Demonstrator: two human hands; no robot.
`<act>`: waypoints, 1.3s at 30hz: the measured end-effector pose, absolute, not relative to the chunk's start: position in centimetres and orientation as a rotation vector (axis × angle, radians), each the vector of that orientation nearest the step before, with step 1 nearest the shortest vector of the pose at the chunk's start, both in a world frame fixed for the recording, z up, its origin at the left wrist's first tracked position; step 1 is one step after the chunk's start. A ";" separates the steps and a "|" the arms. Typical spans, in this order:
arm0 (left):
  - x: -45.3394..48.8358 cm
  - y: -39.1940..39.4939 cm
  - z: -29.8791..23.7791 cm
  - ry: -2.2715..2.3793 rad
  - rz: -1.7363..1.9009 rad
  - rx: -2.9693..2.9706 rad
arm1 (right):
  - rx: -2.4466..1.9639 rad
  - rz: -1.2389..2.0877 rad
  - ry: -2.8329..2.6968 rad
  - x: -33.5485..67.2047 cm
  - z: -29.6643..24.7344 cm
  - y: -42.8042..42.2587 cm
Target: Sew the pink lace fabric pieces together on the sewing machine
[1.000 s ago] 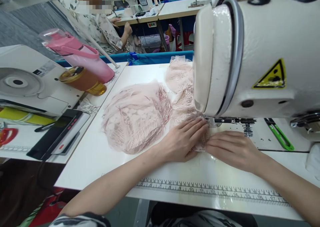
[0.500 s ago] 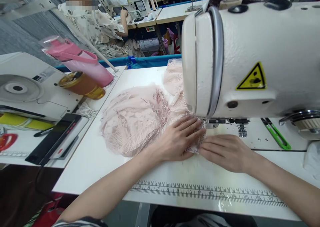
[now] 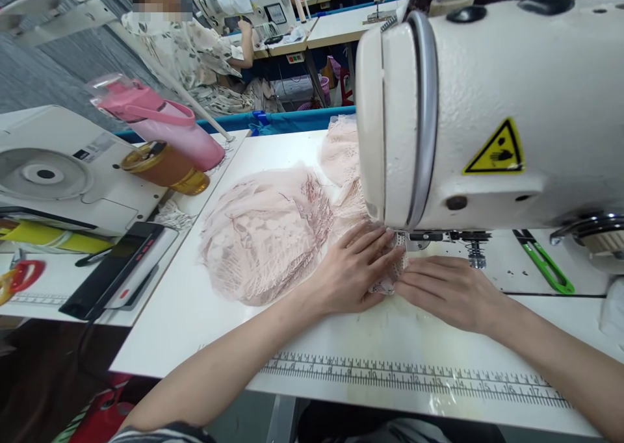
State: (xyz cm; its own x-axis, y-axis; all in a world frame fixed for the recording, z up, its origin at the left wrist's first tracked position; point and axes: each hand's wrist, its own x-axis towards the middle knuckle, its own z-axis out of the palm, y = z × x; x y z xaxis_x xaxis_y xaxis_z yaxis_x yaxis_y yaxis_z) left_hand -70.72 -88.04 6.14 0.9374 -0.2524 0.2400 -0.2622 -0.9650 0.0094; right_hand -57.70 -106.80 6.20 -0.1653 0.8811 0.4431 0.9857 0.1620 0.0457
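A pile of pale pink lace fabric [image 3: 266, 232] lies on the white sewing table [image 3: 195, 319]. Its near end runs under the head of a white sewing machine [image 3: 487, 105]. My left hand [image 3: 353, 271] lies flat on the lace just left of the needle area, fingers stretched out and pressing the fabric down. My right hand [image 3: 451, 290] lies flat beside it, fingertips touching the lace edge [image 3: 387, 284] below the presser foot [image 3: 472, 251]. The needle itself is hidden behind the machine head.
Green thread snips [image 3: 543, 261] lie right of the needle. A printed ruler [image 3: 414, 378] runs along the table's front edge. At left stand a pink bottle [image 3: 160, 121], an amber cup [image 3: 166, 167], a black control panel [image 3: 114, 271] and another machine [image 3: 58, 170]. Another person [image 3: 195, 47] works behind.
Both hands stay flat on the lace by the needle and have edged slightly toward the machine. The view has shifted a little.
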 end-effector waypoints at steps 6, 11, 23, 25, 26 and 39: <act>-70.7 -88.2 6.2 -0.381 0.386 3.066 | -1.811 -0.570 -2.208 -57.2 6.7 -107.0; -70.6 -88.4 6.4 -0.372 0.358 3.075 | -1.867 -0.557 -2.194 -56.8 6.8 -107.1; -70.3 -88.6 6.5 -0.284 0.241 3.090 | -1.835 -0.705 -2.124 -56.2 7.7 -106.4; -70.3 -88.6 6.5 -0.271 0.251 3.077 | -1.817 -0.722 -2.111 -56.1 7.6 -106.4; -70.3 -88.5 6.4 -0.267 0.265 3.071 | -1.798 -0.728 -2.106 -56.1 7.5 -106.3; -70.7 -88.2 5.9 -0.603 0.799 2.988 | -1.844 -0.522 -2.118 -56.7 6.6 -106.8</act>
